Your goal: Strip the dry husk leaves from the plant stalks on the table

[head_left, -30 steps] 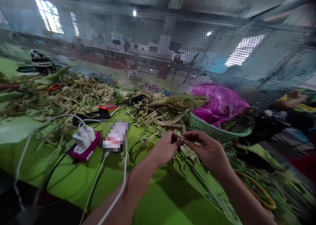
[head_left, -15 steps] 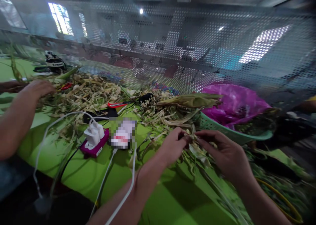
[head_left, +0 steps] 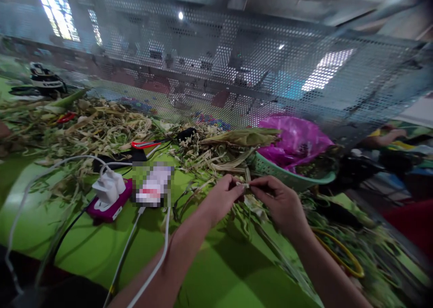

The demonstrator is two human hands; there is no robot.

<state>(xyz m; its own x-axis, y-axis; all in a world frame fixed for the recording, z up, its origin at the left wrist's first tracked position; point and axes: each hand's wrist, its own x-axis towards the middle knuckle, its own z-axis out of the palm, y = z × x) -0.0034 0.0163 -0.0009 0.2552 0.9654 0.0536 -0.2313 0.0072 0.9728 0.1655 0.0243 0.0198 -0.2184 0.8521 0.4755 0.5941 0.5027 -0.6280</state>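
Observation:
My left hand [head_left: 221, 195] and my right hand [head_left: 279, 202] meet over the green table [head_left: 206, 272]. Fingers of both are pinched on a small pale plant piece [head_left: 244, 185], stretched between the fingertips; its exact kind is too small to make out. Beneath them lies a bunch of green-and-pale plant strips [head_left: 252, 211]. Just beyond stands a green basket [head_left: 287, 177] with a pink plastic bag [head_left: 294, 141] in it. A large dry leaf, like a corn husk [head_left: 241, 138], rests on the heap beside the basket.
A phone [head_left: 155, 184] and a purple power strip [head_left: 111, 204] with white plugs lie left, cables crossing my left forearm. A red cutter [head_left: 145, 144] lies by the dried plant heap [head_left: 98, 127]. Behind rises a perforated metal screen [head_left: 216, 69]. A yellow ring [head_left: 341, 254] lies right.
The view has turned right, so things sit further left. The other person's arms at left have mostly left view. My hands stay together, still pinching the plant piece.

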